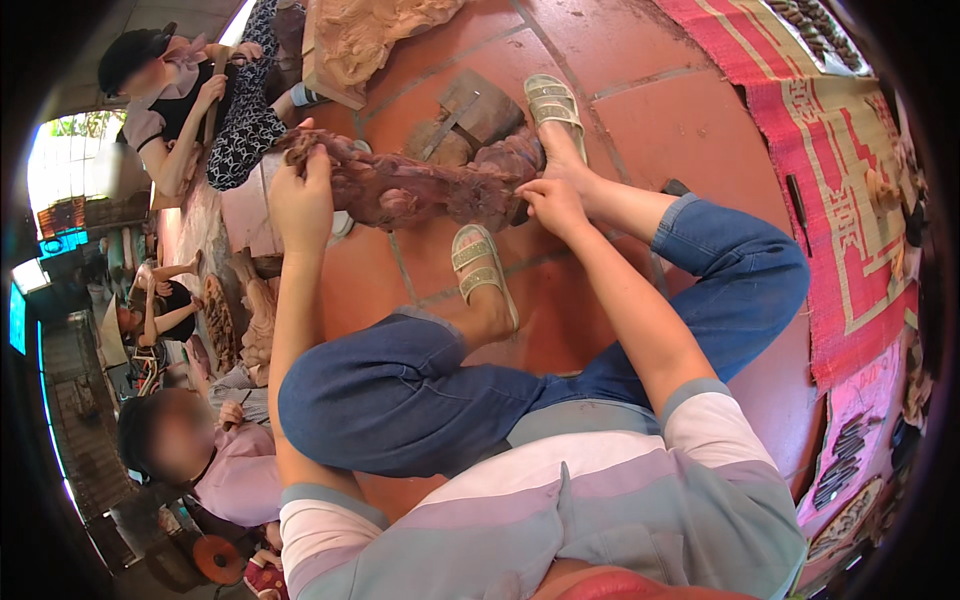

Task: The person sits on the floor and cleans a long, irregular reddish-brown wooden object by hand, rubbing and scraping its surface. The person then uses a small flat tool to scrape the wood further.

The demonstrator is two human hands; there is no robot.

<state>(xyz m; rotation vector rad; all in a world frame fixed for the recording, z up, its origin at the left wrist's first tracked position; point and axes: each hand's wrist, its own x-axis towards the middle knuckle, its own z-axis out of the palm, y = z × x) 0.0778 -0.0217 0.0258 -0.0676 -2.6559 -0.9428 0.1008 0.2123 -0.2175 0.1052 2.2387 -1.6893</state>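
A long, reddish-brown wood carving point(405, 190) with a knobbly, deeply cut surface lies across in front of me, above the tiled floor. My left hand point(303, 195) is closed round its left end, the thumb up along the wood. At the other end, my right hand point(555, 207) is closed in a pinch, its fingertips against the carving's near edge. Whatever sits between those fingertips is too small to name. Just beyond the carving rests a brown wooden block point(482, 105) with a dark strip across it.
My sandalled feet flank the carving's right part. A larger pale wood carving point(370, 40) stands at the far side. To the right lies a red and tan woven mat point(790, 200) with a dark thin tool point(798, 205); several tools lie on pink cloth point(860, 410). Other people point(170, 110) sit left.
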